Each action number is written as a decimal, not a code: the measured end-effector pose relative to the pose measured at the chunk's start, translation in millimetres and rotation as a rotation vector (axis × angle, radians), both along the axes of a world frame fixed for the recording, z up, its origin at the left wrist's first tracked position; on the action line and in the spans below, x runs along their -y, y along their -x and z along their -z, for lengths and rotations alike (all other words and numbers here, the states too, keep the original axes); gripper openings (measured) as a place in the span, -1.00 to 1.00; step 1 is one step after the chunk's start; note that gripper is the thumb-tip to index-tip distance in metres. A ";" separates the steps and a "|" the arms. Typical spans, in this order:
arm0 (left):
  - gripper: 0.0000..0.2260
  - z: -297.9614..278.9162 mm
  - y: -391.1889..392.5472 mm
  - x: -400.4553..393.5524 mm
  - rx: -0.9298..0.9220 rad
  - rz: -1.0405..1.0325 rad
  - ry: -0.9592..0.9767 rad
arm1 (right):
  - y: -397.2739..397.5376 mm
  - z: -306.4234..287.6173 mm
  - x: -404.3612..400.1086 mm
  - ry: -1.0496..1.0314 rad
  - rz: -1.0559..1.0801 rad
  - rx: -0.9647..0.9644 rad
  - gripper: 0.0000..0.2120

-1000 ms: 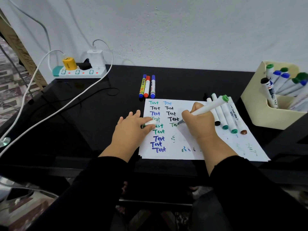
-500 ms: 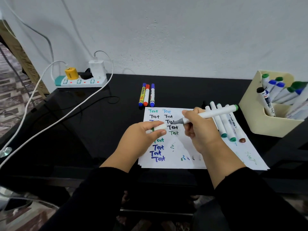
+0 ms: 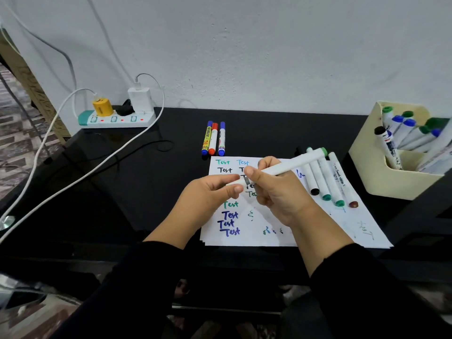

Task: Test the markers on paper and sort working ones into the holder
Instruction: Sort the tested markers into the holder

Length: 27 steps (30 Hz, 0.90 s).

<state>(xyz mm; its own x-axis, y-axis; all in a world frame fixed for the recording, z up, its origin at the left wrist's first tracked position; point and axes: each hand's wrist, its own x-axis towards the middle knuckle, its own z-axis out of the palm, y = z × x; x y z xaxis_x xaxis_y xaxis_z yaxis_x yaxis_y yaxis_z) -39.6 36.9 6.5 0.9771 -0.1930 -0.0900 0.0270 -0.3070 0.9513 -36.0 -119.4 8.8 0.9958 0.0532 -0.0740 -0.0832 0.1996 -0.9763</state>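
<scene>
Head view: right hand gripped green marker, left hand pinched cap; misaligned cap probably risked inked fingers.

A white marker with a green end is held tilted above the paper, its cap at the tip. The sheet bears rows of "Test". Four capped markers lie on it. The cream holder at right holds several more.
</scene>
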 end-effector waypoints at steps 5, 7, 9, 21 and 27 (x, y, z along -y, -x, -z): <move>-0.89 -2.6 -2.9 2.5 -0.012 -0.070 0.071 | 0.3 -1.4 3.0 -0.054 0.008 -0.007 -0.74; -0.84 -3.6 -2.3 4.3 -0.016 -0.056 0.064 | -0.3 -0.6 0.7 -0.029 0.055 0.010 -0.70; -0.83 -3.3 -1.2 5.7 -0.025 -0.056 0.079 | -0.4 0.5 -2.5 -0.035 0.087 0.014 -0.66; -0.82 -9.9 -2.1 3.1 -0.031 -0.078 0.061 | -1.7 2.0 -11.6 -0.083 0.108 -0.009 -0.69; -0.49 11.6 -6.1 -7.5 0.144 -0.132 -0.333 | -0.3 -9.3 2.1 -0.006 0.235 0.016 -0.82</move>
